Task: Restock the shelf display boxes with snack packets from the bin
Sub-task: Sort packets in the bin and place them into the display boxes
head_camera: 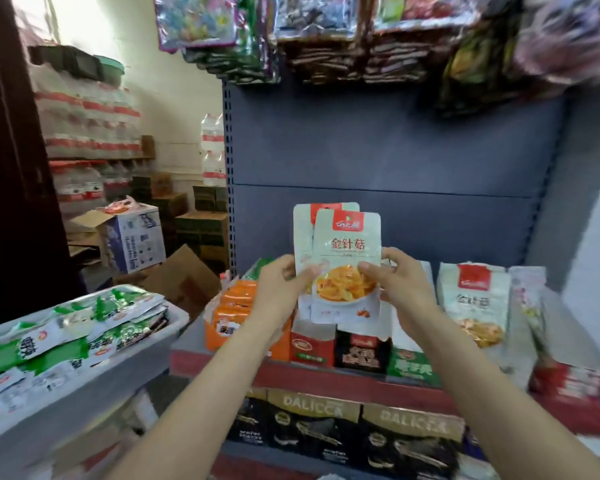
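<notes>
Both forearms reach up from bottom of frame, converging at centre. Left hand (280,289) pinches left edge of two overlapped mushroom snack packets (343,268), thumb on front. Right hand (400,282) grips right edge likewise. Packets upright above shelf display boxes (340,346). Grey bin (94,386) of green packets lower left. Blue-grey shelf back panel (395,150) behind.
</notes>
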